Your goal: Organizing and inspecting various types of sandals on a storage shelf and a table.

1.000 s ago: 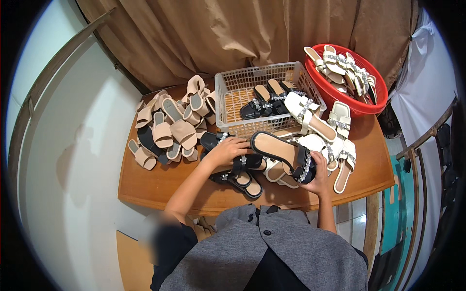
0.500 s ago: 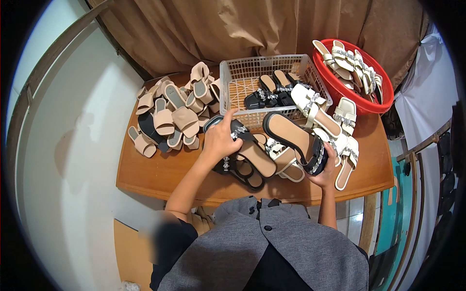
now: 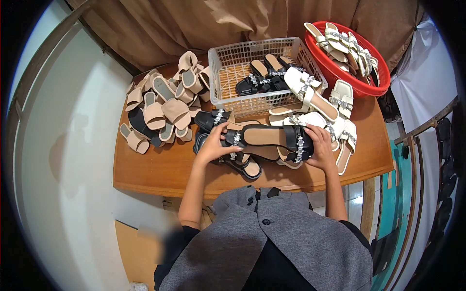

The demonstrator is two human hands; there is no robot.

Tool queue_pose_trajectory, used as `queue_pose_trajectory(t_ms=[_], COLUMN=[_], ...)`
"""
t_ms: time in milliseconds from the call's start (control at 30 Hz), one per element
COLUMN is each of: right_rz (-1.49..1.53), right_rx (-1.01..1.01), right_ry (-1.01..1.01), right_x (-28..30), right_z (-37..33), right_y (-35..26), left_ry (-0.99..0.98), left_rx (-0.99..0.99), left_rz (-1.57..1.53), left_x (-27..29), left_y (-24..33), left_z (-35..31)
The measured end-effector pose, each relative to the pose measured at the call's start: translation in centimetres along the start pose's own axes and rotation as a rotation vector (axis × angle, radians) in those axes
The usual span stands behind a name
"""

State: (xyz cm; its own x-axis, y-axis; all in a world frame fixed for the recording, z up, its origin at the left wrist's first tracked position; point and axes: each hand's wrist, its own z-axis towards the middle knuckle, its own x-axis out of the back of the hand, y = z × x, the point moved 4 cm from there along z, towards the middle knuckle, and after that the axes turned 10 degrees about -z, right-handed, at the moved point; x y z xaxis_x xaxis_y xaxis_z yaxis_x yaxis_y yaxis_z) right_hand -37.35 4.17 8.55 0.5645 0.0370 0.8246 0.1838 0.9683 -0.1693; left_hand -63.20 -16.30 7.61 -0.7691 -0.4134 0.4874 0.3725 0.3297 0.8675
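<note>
Two black sandals with tan insoles and jewelled straps are held together over the table, toes pointing opposite ways. My left hand [image 3: 211, 147] is closed round the toe end of the left black sandal [image 3: 236, 139], thumb across its edge. At the other end, my right hand [image 3: 321, 148] grips the toe of the right black sandal [image 3: 266, 136], which lies on top of its mate and partly hides it. Beneath and beside my left hand rest more black sandals [image 3: 252, 169]. White jewelled sandals [image 3: 320, 107] lie heaped just beyond my right hand.
A pile of beige heeled slides [image 3: 175, 112] covers the left of the wooden table [image 3: 160, 169]. Behind stands a translucent plastic crate [image 3: 252, 103] holding black sandals. The red basket [image 3: 380, 89] at the far right is full of white sandals. A brown curtain hangs behind.
The two black sandals, apart and slanted before, are now level and overlapping. My right hand has raised its sandal's toe and swung it nearly horizontal. The whole view has shifted slightly.
</note>
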Motion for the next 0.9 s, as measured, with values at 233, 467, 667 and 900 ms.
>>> queue_pose_trajectory(t_ms=[233, 467, 667, 900], right_rz=[-0.028, -0.104, 0.484, 0.568], right_rx=[0.298, 0.511, 0.058, 0.094], right_ry=[-0.001, -0.1, -0.265, -0.518], right_x=[1.1, 1.7, -5.8, -13.0], right_z=[4.7, 11.8, 11.5, 6.8], right_y=[0.7, -4.4, -3.8, -7.0], left_ry=[0.015, 0.013, 0.348, 0.445], left_rx=[-0.385, -0.301, -0.109, -0.058], left_rz=[0.018, -0.085, -0.876, -0.91], left_x=[-0.6, -3.8, -3.8, -4.0], left_y=[4.3, 4.0, -0.5, -3.0], left_z=[-1.9, -3.2, -8.2, -10.5])
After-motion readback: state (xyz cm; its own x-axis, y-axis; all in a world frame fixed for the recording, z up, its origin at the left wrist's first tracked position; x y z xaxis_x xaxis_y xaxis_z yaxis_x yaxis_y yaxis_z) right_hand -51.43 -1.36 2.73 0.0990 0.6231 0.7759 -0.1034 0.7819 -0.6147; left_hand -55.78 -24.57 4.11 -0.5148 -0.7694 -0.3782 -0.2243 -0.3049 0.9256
